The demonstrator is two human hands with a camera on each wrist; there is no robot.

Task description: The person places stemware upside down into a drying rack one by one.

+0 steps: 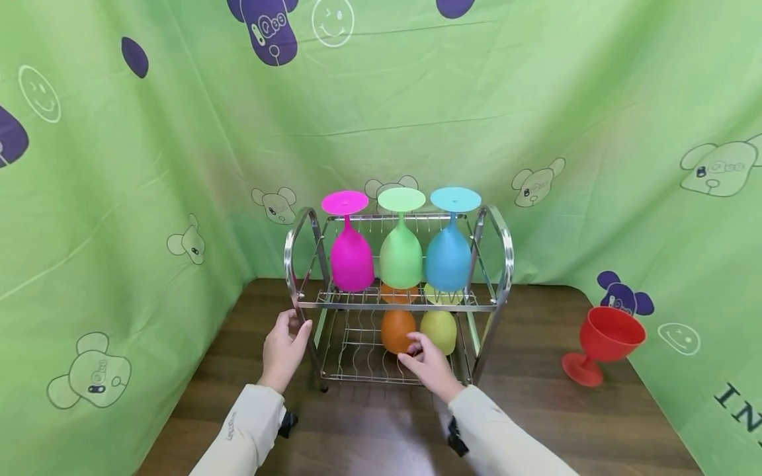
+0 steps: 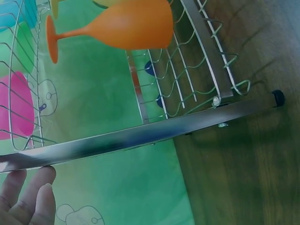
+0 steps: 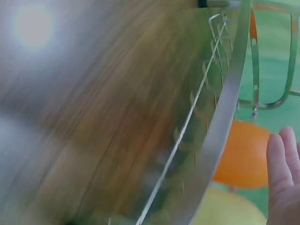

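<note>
A two-tier metal rack (image 1: 395, 306) holds upside-down goblets. On its upper tier are a magenta goblet (image 1: 352, 261), a light green goblet (image 1: 401, 259) and a blue goblet (image 1: 448, 261). The lower tier carries an orange goblet (image 1: 397, 328) and a yellow goblet (image 1: 439, 330). My left hand (image 1: 284, 350) is at the rack's left post; in the left wrist view its fingertips touch the metal frame (image 2: 126, 138). In front of the orange goblet is my right hand (image 1: 431, 365), its fingers extended and holding nothing; whether they touch the goblet I cannot tell.
On the brown wooden table (image 1: 238, 396), a red goblet (image 1: 607, 337) stands on its base to the right of the rack. Green printed cloth (image 1: 417, 79) hangs behind and along both sides.
</note>
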